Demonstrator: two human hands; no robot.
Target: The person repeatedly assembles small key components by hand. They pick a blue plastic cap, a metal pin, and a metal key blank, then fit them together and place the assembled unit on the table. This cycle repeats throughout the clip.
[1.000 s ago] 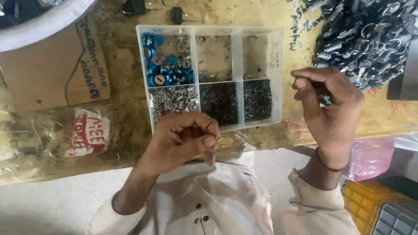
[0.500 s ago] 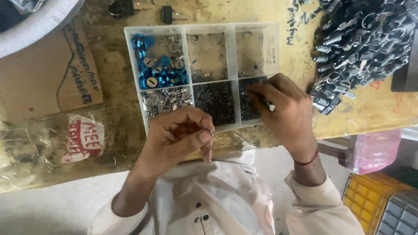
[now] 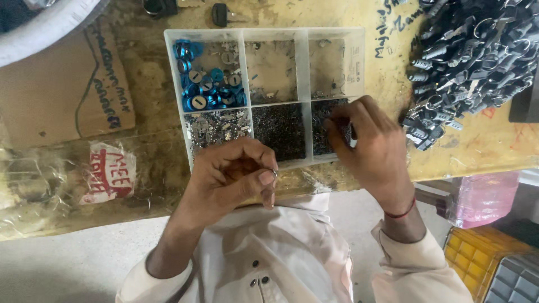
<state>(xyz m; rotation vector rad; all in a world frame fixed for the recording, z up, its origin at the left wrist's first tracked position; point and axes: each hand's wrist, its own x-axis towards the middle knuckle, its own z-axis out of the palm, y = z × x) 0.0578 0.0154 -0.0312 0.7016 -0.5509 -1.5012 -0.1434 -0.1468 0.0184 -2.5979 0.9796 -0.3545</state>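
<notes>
A clear plastic sorting box with six compartments lies on a worn yellow workbench. My left hand hovers at the box's near edge, fingers pinched on a small metal part. My right hand reaches into the near right compartment of tiny dark parts, fingertips curled down among them; what they pinch is hidden. Blue round caps fill the far left compartment, and shiny silver pieces the near left one.
A heap of dark keys on rings lies at the right of the bench. A cardboard piece and a clear plastic bag with a red-and-white label sit left. A pink bag and yellow crate stand below right.
My right hand came down from beside the key heap and moved left into the box's near right compartment. The left hand stayed pinched at the box's near edge.
</notes>
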